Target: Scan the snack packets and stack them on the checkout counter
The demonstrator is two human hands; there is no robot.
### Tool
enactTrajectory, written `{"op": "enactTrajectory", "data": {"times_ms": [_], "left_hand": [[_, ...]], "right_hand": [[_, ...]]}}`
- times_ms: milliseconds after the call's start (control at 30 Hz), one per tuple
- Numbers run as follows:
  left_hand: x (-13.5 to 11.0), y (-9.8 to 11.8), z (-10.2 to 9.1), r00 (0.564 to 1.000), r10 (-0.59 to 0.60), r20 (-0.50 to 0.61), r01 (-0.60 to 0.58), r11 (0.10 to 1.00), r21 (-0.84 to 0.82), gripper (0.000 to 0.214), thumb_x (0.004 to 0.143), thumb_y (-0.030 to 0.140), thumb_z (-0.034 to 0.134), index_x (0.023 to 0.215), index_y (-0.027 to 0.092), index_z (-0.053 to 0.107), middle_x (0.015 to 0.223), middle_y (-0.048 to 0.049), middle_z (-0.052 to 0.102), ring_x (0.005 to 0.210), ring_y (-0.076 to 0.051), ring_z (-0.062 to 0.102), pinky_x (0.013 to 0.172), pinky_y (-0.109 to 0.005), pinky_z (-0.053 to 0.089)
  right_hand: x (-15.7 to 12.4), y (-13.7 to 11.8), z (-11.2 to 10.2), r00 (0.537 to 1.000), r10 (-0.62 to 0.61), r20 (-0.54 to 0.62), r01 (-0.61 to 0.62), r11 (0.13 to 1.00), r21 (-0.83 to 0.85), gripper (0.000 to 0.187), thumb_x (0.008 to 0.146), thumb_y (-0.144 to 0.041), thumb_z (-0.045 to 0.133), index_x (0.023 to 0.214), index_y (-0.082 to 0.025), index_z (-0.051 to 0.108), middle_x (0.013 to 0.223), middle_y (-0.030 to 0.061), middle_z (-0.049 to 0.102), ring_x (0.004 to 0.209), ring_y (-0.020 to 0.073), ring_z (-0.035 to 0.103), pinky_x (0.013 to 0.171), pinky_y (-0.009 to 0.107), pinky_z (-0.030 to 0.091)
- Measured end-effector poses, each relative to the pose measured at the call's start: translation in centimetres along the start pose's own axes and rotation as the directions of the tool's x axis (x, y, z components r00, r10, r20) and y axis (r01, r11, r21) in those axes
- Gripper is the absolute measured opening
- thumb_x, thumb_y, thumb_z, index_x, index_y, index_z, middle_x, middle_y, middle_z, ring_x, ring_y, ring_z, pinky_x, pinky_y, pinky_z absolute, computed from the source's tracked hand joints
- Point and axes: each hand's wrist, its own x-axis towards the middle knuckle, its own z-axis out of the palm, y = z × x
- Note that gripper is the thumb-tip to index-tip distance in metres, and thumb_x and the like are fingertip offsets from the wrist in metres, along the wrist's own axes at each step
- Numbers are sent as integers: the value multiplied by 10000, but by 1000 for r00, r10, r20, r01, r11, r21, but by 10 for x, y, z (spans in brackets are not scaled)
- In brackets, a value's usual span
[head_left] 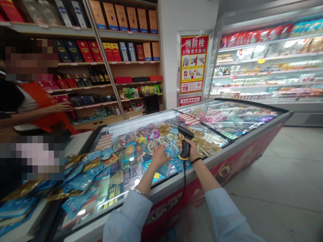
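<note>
My right hand (193, 150) is wrapped round the grip of a black and yellow barcode scanner (186, 148), and its cable hangs down past the freezer edge. Left of it, my left hand (158, 157) is over blue snack packets (165, 169), thumb and fingers apart; whether it touches one I cannot tell. Below both hands is the glass top of a chest freezer (202, 164), with many colourful packages under or on it. More blue and gold packets (80, 178) lie in a loose heap on its left end.
A person in an orange vest (37, 101) stands at the left beside a pale counter (78, 141). Shelves of boxed bottles (123, 50) line the back wall. A red and yellow fire hydrant sign (194, 64) hangs by a lit refrigerated display (267, 67). Tiled floor (282, 168) lies right.
</note>
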Motion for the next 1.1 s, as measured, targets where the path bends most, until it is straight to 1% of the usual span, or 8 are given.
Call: {"op": "enactTrajectory", "data": {"times_ms": [133,267,333,400,533,667,900,1100], "left_hand": [[12,-5,2,977,-87,-194,60,988,-142,383,746,397,686,1034,204,524,1020,-75,669,1050,-263,607,967,-413,365],[32,-9,7,900,-240,-365,90,919,-383,307,797,390,615,1043,214,561,1039,-66,695,996,-229,642,922,-356,422],[41,-10,8,851,-321,-416,111,883,-455,328,802,428,591,1048,212,576,1045,-71,698,988,-230,647,905,-347,439],[47,-10,7,817,-362,-448,115,865,-489,332,798,464,578,1015,212,587,999,-68,705,991,-234,647,888,-341,452],[49,-12,2,792,-362,-492,71,854,-515,285,819,472,545,948,219,568,945,-67,706,973,-224,657,862,-323,467],[49,-14,-2,759,-382,-527,86,861,-501,262,851,466,507,937,221,546,957,-83,707,954,-230,667,843,-326,475],[50,-17,-9,731,-286,-620,-30,894,-448,210,857,410,500,851,205,540,842,-57,693,794,-213,673,720,-300,467],[46,-19,-18,677,-318,-663,-24,891,-453,244,865,440,494,842,204,551,821,-57,693,782,-216,668,693,-302,464]], "right_hand": [[1,0,1,1000,4,-5,-4,1000,11,300,689,-394,636,882,-166,625,562,-16,579,370,128,506,318,239,414],[1,0,1,1000,11,-1,-11,1000,17,299,687,-405,642,868,-166,629,567,-9,589,371,130,509,313,241,417],[1,1,1,1000,7,0,-7,1000,15,292,685,-412,647,848,-170,631,558,-10,586,369,126,506,317,236,418],[1,1,2,1000,5,5,-5,1000,13,281,684,-416,650,825,-174,629,545,-13,578,363,123,501,319,232,415],[1,0,3,999,16,31,-17,1000,8,266,685,-412,656,815,-182,624,540,-14,575,361,130,506,322,242,419],[0,0,3,999,27,41,-26,1000,-10,268,690,-409,672,823,-180,629,541,-12,587,358,131,516,327,239,428],[-1,3,0,991,87,105,-87,996,-7,290,687,-414,688,814,-166,610,538,-21,589,331,123,515,303,229,433],[-1,4,-1,989,86,121,-87,996,5,271,718,-388,677,844,-158,612,546,-21,596,334,121,526,310,222,441]]}}
